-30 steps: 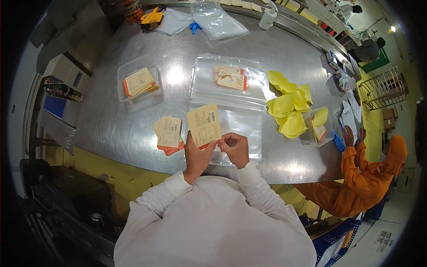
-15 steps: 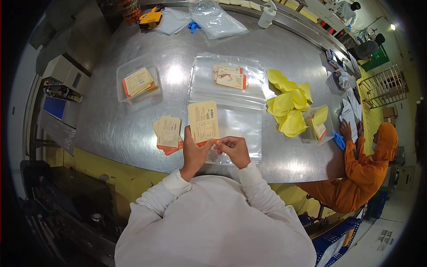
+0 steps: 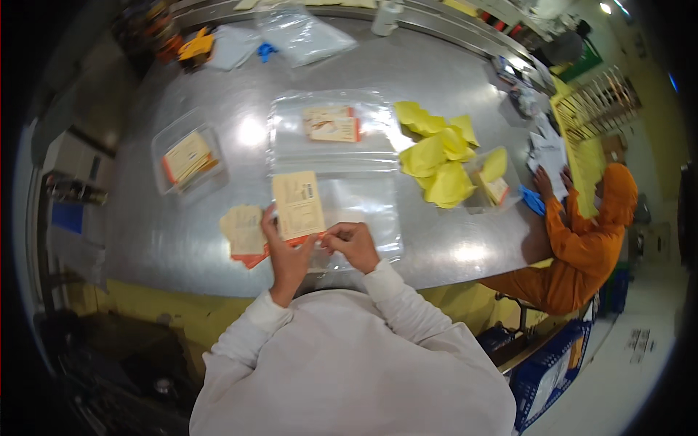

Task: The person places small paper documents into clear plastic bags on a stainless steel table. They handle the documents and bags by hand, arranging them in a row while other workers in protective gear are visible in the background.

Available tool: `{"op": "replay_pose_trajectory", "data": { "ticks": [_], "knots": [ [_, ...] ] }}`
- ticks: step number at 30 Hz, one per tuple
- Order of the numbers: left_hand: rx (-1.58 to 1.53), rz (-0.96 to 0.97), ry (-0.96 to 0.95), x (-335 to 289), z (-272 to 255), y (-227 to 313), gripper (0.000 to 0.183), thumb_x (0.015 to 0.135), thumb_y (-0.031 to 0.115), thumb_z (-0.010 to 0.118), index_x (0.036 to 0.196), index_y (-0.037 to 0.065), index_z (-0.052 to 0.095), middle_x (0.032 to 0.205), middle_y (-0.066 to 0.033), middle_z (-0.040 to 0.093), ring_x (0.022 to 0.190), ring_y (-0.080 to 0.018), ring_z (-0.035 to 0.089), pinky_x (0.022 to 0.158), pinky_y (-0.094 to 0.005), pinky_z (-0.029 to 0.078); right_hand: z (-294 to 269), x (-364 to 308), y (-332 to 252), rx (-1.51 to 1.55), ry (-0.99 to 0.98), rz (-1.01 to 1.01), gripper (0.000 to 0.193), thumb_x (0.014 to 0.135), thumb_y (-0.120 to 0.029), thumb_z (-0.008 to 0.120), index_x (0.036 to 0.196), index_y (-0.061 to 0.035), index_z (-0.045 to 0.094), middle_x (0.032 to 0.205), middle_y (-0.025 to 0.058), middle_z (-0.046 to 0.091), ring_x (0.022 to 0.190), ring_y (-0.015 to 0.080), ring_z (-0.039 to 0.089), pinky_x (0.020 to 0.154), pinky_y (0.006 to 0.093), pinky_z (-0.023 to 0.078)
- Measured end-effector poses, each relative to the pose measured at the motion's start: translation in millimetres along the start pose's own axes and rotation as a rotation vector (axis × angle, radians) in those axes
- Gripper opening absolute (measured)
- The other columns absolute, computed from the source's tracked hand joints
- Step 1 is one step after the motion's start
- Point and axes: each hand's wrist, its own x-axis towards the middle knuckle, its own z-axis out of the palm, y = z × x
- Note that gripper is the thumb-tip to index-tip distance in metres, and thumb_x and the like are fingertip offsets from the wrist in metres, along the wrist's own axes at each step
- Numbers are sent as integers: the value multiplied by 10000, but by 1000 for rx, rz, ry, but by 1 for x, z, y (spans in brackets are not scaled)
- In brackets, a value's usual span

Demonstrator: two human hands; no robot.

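The left hand's [image 3: 289, 251] grip is closed on the lower edge of a beige card [image 3: 294, 206], thumb across its front, over the clear plastic bags [image 3: 363, 200] on the worktop [image 3: 451, 80], while the right hand's [image 3: 354, 245] thumb and fingers are drawn together at the card's lower right corner, though I cannot tell whether they have hold of it. Done well, this likely calls for a steady left hand and a light right pinch, so the card does not bend. Small dark print and a barcode [image 3: 307, 190] mark its face, too blurred to read.
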Motion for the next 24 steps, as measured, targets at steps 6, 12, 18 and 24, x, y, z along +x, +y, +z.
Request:
{"op": "replay_pose_trajectory", "data": {
  "ticks": [6,12,18,24],
  "knots": [
    [192,208,-213,0,2,4,132,854,104,709,970,56,669,1499,-214,336,1394,-356,348,1134,-466,282,-3,0,3,-104,10,-60,82,876,-16,648,909,50,684,818,69,696,745,99,647,683,253,540],
    [-317,-129,-144,13,-4,-41,34,934,35,602,957,14,588,1126,-93,574,837,-153,600,781,-295,496,-75,15,32,-356,411,-185,107,831,-94,655,821,12,649,692,67,605,673,104,560,637,307,474],
    [-375,-143,-57,22,-11,-24,47,947,-1,583,993,7,577,1081,-79,593,814,-127,616,733,-251,501,-221,8,4,-134,1098,-224,145,845,-92,611,816,31,683,692,58,639,611,143,572,593,292,462],
    [-270,76,-142,12,-1,-20,78,906,-50,610,969,-5,608,1126,-109,605,1053,-199,610,869,-291,511,-153,-15,-28,-101,753,-218,167,878,-124,634,911,24,704,741,45,660,625,110,586,590,250,476]
  ]
}}
